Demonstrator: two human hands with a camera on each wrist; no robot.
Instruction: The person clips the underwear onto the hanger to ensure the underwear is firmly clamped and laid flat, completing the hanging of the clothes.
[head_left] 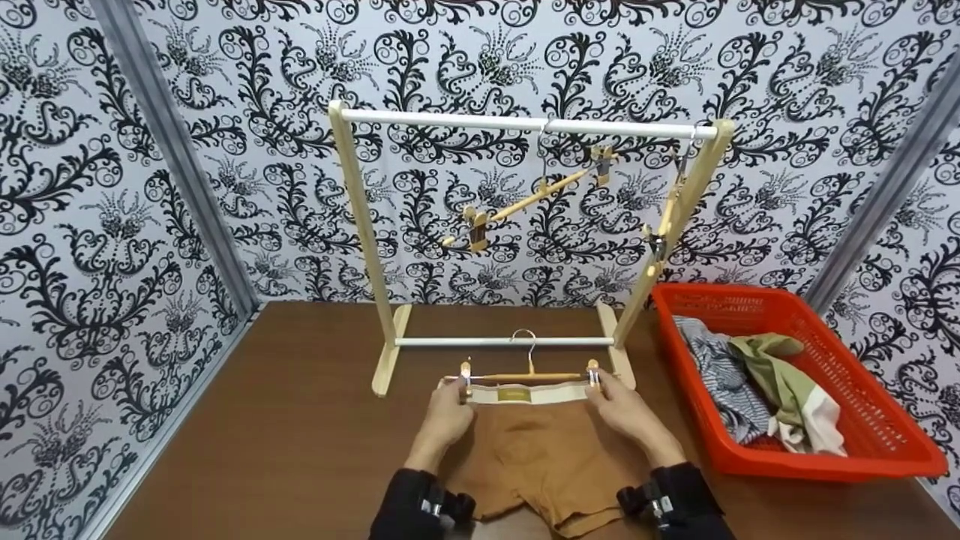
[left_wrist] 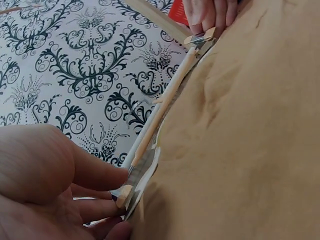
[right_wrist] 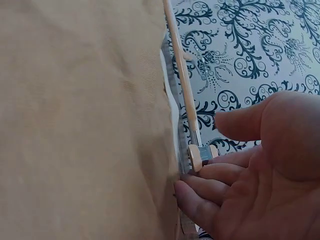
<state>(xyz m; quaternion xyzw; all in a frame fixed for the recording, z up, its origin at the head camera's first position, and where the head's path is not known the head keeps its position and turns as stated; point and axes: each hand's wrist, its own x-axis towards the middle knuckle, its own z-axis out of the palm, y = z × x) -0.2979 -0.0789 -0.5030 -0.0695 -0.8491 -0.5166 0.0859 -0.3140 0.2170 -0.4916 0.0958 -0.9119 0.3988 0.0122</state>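
Brown shorts (head_left: pixel 536 442) with a pale waistband hang by that band from a wooden clip hanger (head_left: pixel 551 376), whose metal hook points up. My left hand (head_left: pixel 448 414) grips the hanger's left end; in the left wrist view its thumb and fingers close around the wooden clip (left_wrist: pixel 123 196). At the other end, my right hand (head_left: pixel 630 412) has its fingers curled behind the right clip (right_wrist: pixel 195 158) and against the waistband edge. Its thumb stands off the clip in the right wrist view. The shorts' legs hang toward me, between both forearms.
Behind the hands stands a wooden rack (head_left: pixel 361 210) with white rods. Two clip hangers hang on its top rod, one in the middle (head_left: pixel 536 196) and one at the right post (head_left: pixel 666 214). A red basket (head_left: pixel 825 466) with striped cloth (head_left: pixel 724 375) and green-white cloth (head_left: pixel 784 375) is on the right.
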